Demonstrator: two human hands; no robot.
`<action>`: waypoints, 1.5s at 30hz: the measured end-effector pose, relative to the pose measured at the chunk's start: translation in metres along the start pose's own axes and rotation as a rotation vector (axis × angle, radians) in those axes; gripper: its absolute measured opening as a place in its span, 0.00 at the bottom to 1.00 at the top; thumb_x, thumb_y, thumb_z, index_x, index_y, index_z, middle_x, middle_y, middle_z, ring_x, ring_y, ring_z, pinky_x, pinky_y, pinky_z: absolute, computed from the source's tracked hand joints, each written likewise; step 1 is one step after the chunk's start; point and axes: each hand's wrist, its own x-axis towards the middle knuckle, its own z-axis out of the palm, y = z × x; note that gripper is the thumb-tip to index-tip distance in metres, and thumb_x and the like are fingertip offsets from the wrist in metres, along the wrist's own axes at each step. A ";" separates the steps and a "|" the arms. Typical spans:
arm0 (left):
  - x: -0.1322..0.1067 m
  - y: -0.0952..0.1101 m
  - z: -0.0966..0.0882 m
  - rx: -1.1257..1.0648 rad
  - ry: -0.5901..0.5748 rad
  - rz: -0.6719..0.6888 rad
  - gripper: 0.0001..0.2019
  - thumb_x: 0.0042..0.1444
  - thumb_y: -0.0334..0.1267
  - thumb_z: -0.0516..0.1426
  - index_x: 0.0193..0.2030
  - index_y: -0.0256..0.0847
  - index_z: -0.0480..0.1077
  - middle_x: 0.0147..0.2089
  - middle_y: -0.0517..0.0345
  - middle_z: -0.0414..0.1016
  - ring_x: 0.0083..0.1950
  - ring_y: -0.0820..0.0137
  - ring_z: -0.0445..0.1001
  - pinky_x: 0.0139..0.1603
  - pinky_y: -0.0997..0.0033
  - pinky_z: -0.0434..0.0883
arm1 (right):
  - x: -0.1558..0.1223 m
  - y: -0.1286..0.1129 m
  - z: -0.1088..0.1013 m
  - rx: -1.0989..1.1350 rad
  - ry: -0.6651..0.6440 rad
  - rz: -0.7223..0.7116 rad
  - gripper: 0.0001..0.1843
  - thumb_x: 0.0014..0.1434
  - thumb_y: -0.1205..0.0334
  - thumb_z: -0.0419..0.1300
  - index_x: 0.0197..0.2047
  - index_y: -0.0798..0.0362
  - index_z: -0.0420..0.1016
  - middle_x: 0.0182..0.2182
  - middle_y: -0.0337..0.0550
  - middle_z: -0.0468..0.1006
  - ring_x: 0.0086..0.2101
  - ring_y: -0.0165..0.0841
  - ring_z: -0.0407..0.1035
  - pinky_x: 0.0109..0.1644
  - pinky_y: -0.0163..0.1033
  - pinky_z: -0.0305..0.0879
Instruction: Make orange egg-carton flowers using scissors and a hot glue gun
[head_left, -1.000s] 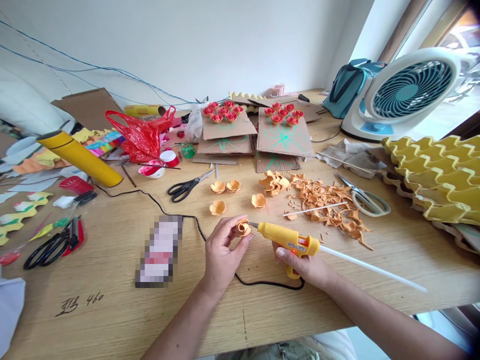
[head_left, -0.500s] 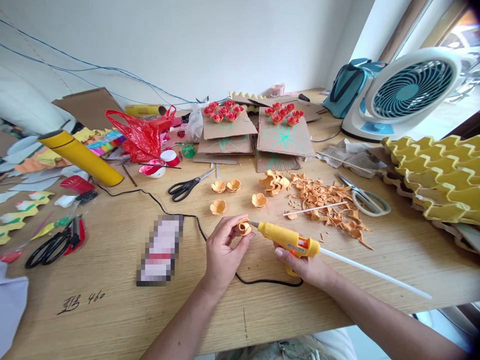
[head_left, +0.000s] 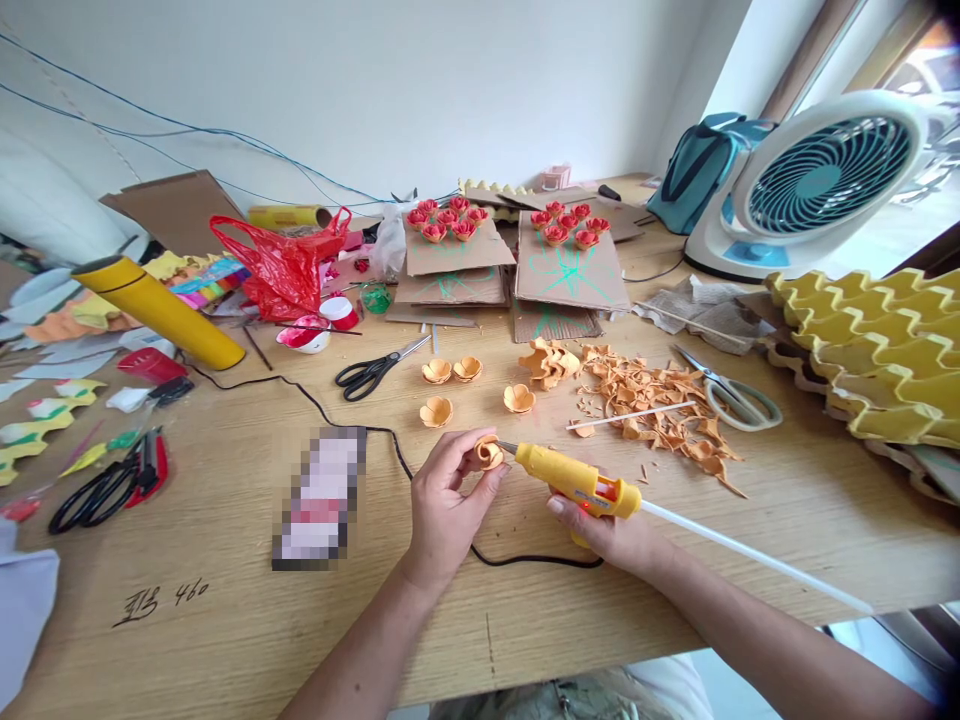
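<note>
Flower point(head_left: 490, 454) sits pinched in the left hand point(head_left: 447, 500); the right hand point(head_left: 613, 532) curls around a glue gun point(head_left: 564, 472).

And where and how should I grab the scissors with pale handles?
Best by the pale handles, probably, coming from the right: they lie with the handles that way, while the pointed blades face left and away, near the orange scraps.

Left grip point(head_left: 448, 502) pinches; right grip point(head_left: 611, 528) curls; forearms point(head_left: 375, 630) angle inward.
</note>
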 end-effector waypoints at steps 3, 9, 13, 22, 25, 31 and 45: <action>0.000 0.000 0.000 0.012 0.004 0.018 0.15 0.60 0.33 0.64 0.54 0.44 0.76 0.48 0.54 0.78 0.46 0.69 0.79 0.47 0.73 0.79 | 0.002 -0.002 0.001 -0.014 0.011 -0.062 0.20 0.67 0.48 0.55 0.27 0.47 0.60 0.22 0.35 0.62 0.24 0.32 0.62 0.27 0.38 0.60; 0.000 0.001 0.000 0.051 0.005 0.058 0.15 0.60 0.31 0.64 0.53 0.43 0.76 0.48 0.53 0.78 0.45 0.70 0.79 0.47 0.73 0.79 | 0.003 -0.005 0.000 -0.053 0.050 -0.105 0.20 0.67 0.48 0.56 0.26 0.48 0.62 0.22 0.36 0.63 0.24 0.32 0.61 0.27 0.38 0.61; 0.001 0.002 -0.001 0.060 0.008 0.068 0.15 0.60 0.31 0.64 0.53 0.43 0.75 0.48 0.53 0.78 0.45 0.70 0.79 0.46 0.73 0.79 | 0.003 -0.004 0.000 -0.049 0.042 -0.088 0.20 0.67 0.47 0.57 0.26 0.48 0.63 0.22 0.37 0.64 0.24 0.32 0.61 0.27 0.39 0.62; 0.000 0.003 -0.001 0.059 0.021 0.071 0.14 0.60 0.31 0.64 0.52 0.44 0.75 0.46 0.55 0.77 0.44 0.71 0.79 0.46 0.74 0.79 | 0.001 -0.003 0.000 -0.102 0.032 -0.113 0.21 0.68 0.47 0.54 0.27 0.48 0.62 0.22 0.36 0.64 0.25 0.32 0.61 0.29 0.38 0.63; 0.000 0.004 -0.002 0.062 0.018 0.062 0.14 0.60 0.31 0.63 0.52 0.44 0.75 0.47 0.55 0.77 0.45 0.71 0.78 0.46 0.73 0.78 | 0.002 -0.003 0.000 -0.128 0.044 -0.124 0.19 0.68 0.48 0.54 0.28 0.47 0.62 0.23 0.37 0.65 0.26 0.33 0.63 0.30 0.39 0.64; 0.001 0.007 -0.003 0.024 0.018 0.042 0.12 0.60 0.32 0.63 0.51 0.44 0.76 0.47 0.55 0.74 0.47 0.70 0.77 0.46 0.74 0.77 | 0.002 -0.006 0.000 -0.093 0.051 0.010 0.19 0.65 0.45 0.56 0.27 0.47 0.65 0.25 0.39 0.68 0.28 0.34 0.66 0.33 0.40 0.68; -0.005 0.012 0.016 -0.474 -0.177 -0.377 0.15 0.53 0.39 0.69 0.43 0.40 0.71 0.38 0.58 0.78 0.39 0.73 0.77 0.44 0.75 0.75 | 0.014 0.008 0.006 0.733 0.063 0.269 0.23 0.54 0.43 0.70 0.31 0.50 0.65 0.28 0.35 0.68 0.26 0.27 0.61 0.29 0.35 0.59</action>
